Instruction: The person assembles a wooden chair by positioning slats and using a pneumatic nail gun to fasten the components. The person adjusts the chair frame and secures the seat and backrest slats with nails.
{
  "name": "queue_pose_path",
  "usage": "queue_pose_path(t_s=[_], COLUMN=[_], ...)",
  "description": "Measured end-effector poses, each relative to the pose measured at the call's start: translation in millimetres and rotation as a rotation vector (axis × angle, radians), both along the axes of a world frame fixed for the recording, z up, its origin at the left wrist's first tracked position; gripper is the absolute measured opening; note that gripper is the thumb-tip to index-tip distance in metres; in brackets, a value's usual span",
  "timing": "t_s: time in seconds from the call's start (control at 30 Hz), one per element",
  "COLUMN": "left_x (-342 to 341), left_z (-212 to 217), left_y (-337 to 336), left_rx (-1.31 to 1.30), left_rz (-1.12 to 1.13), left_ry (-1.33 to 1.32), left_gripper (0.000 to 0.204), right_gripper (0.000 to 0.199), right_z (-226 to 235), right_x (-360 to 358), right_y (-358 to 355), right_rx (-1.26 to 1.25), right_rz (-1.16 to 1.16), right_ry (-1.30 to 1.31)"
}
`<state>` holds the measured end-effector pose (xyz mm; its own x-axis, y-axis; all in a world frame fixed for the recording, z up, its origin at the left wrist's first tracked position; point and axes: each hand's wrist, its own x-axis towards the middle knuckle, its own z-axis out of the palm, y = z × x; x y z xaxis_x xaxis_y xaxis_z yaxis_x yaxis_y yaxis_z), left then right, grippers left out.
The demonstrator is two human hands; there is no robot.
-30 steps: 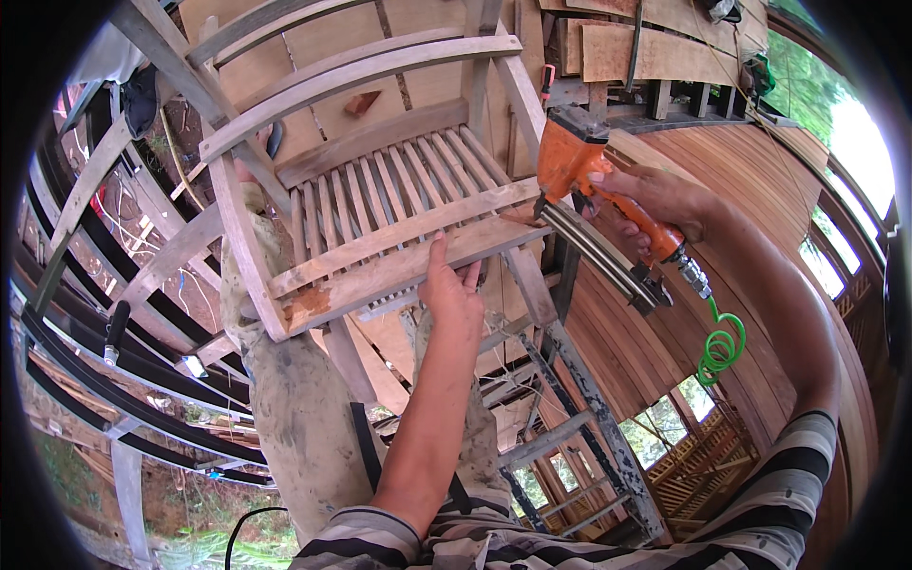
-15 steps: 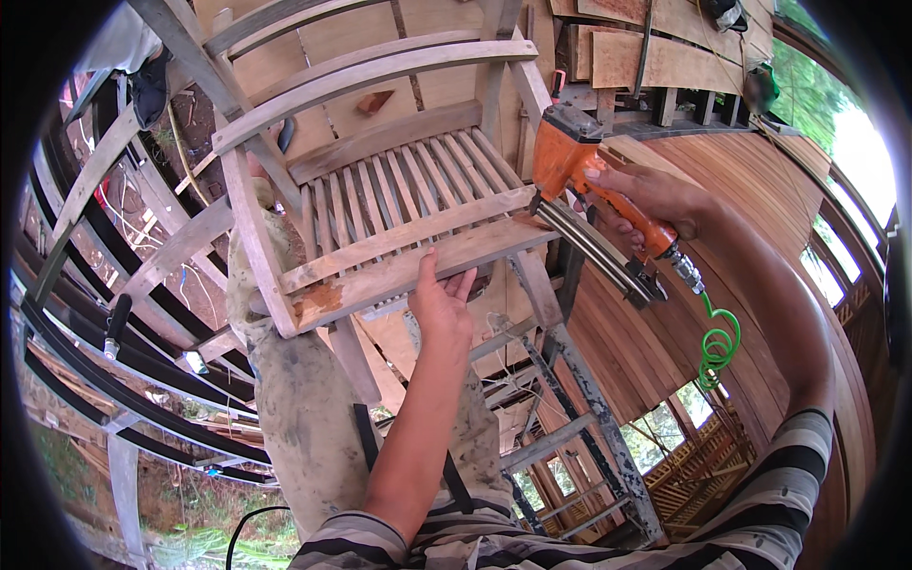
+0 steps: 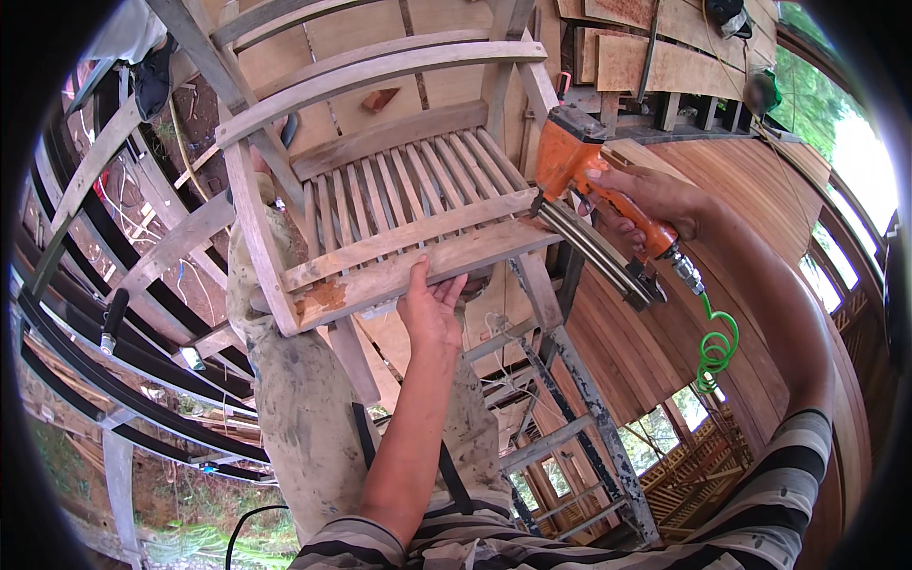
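A slatted wooden chair point(image 3: 271, 237) stands in front of me, with a board point(image 3: 370, 287) along the front edge of its seat. My left hand point(image 3: 432, 309) grips this board near its middle, thumb on the front face and fingers beneath. An orange nail gun point(image 3: 570, 157) is in my right hand point(image 3: 651, 199), fingers wrapped round its handle. Its nose meets the right end of the board, close to the chair's right front leg; whether it presses there I cannot tell. A coiled green air hose point(image 3: 719, 347) hangs from the handle. Reddish-brown patches mark both ends of the board.
At lower right stands a paint-spattered metal ladder point(image 3: 608, 446), before reddish wood planking point(image 3: 655, 351). Curved dark rails point(image 3: 142, 370) run down the left side. Behind the chair lie plywood sheets point(image 3: 361, 57) with a small wood offcut point(image 3: 380, 99).
My left hand has slid slightly left along the board. The nail gun keeps its place at the board's right end, while the whole view has shifted a little.
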<state>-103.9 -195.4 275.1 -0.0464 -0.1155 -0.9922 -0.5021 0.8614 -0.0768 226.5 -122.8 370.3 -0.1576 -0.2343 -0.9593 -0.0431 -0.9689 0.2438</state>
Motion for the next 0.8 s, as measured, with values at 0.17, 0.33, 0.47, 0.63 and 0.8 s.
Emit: queue_pose_path(t_s=[0.17,0.33,0.47,0.63,0.8], left_x=[0,-1,-2,-1,-4], left_z=[0,0,-1,0,-1], left_y=[0,-1,-2,-1,-4], left_rx=[0.007,0.008,0.026,0.03,0.046], left_rz=[-0.003,-0.004,-0.006,0.002,0.021], left_ry=[0.0,0.002,0.004,-0.011,-0.034], left_gripper=[0.04,0.04,0.04,0.04,0.038], right_gripper=[0.048,0.051,0.052,0.054,0.05], right_z=[3,6,13,15,16], right_x=[-1,-1,-2,3,4], right_y=[1,3,7,1,1], right_rx=[0.005,0.024,-0.039,-0.015,-0.008], right_rz=[-0.002,-0.004,0.025,0.048,0.017], right_ry=[-0.008,-0.006,-0.027,-0.011,-0.038])
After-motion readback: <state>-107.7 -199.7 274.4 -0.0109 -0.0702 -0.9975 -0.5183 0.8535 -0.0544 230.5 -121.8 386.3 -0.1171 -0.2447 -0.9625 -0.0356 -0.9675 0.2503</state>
